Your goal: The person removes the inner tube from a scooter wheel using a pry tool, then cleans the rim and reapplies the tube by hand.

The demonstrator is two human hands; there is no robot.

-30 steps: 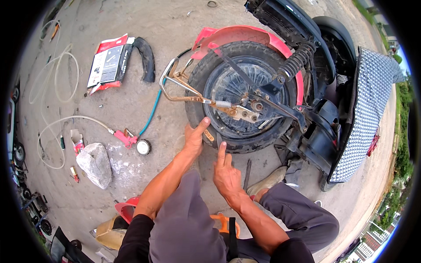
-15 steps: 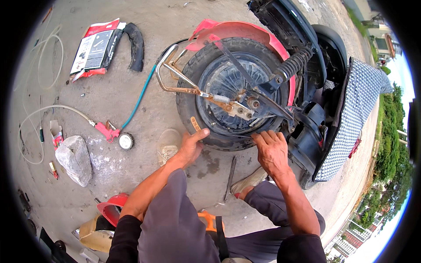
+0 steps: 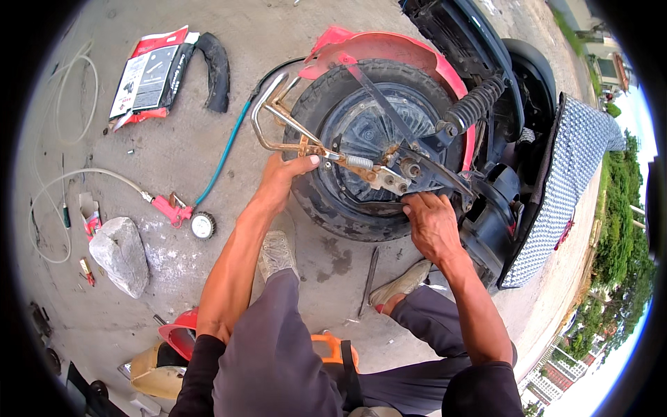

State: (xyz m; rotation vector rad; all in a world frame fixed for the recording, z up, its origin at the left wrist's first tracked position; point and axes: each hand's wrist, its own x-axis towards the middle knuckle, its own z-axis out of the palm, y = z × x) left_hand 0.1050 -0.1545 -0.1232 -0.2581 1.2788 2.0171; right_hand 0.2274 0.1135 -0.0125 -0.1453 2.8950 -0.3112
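Observation:
The scooter's rear wheel [image 3: 333, 212], with a dark tyre and a dusty hub, lies on its side ahead of me. My left hand [image 3: 279, 182] is closed at the tyre's left side, its thumb stretched beside the rusty metal stand [image 3: 278, 147]. A narrow orange-tan strip [image 3: 303, 144] sticks up from that hand; its lower part is hidden. At the wheel's near right edge, my right hand [image 3: 432, 221] pinches a thin dark rod or wire [image 3: 383, 202] that runs along the rim. Where the rod's far end goes, I cannot tell.
A red mudguard [image 3: 396, 48] and a coil spring [image 3: 476, 104] flank the wheel. A pink inflator gun with gauge [image 3: 174, 211], a grey stone [image 3: 119, 256], a red-and-white package [image 3: 149, 76] and a black rubber piece [image 3: 215, 73] lie left. A dark bar [image 3: 369, 281] lies between my feet.
My left hand has moved up and away from me with the orange-tan strip, to beside the stand. My right hand has shifted slightly farther away, over the wheel's edge.

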